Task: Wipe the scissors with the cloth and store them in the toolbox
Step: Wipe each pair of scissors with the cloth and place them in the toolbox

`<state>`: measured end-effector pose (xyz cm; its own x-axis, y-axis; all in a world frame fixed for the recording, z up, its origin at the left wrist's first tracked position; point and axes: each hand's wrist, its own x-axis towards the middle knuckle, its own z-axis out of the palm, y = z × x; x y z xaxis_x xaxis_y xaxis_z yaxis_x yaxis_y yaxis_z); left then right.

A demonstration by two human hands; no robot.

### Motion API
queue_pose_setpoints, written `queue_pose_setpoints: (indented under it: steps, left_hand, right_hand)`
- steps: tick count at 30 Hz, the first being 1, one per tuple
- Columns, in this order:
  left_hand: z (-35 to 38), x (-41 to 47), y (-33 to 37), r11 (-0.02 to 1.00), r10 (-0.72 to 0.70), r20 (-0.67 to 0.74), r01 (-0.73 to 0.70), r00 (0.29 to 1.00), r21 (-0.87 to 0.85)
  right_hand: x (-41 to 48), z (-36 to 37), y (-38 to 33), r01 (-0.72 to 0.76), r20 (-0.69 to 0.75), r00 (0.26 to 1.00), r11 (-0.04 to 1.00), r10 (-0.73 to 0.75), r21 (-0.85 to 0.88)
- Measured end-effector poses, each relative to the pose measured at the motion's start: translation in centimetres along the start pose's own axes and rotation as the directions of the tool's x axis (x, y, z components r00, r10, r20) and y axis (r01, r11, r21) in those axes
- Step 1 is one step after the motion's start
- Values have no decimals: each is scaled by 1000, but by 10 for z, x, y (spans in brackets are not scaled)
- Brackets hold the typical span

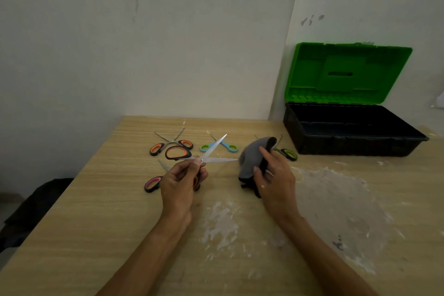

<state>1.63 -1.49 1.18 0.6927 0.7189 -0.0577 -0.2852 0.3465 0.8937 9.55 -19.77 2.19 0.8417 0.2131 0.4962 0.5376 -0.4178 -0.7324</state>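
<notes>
Scissors (215,147) in L hand (180,184), cloth (252,158) in R hand (276,181).

Table (96,223): light wood-grain surface, matt, with rough white patches at near right. Held scissors (212,152): bright smooth metal blades, glossy plastic handles. Cloth (252,158): grey matt fabric. Toolbox (348,146): smooth plastic.

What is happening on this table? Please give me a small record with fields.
left hand: holds scissors, blades spread
right hand: holds grey cloth
toolbox: far right, green lid up
lying on table: orange pair, blue pair, green pair, pink pair
</notes>
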Motion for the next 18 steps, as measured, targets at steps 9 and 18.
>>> queue_pose_setpoints:
  steps: [9,18]
  left_hand:
    - [-4,1,4,991,-66,33,70,997,-115]
    - [6,-11,-3,996,84,55,-83,995,-23]
  right_hand:
    - [27,-41,-16,-379,257,925,681,279,626]
    - [-7,-6,-41,234,155,957,969,-244,77]
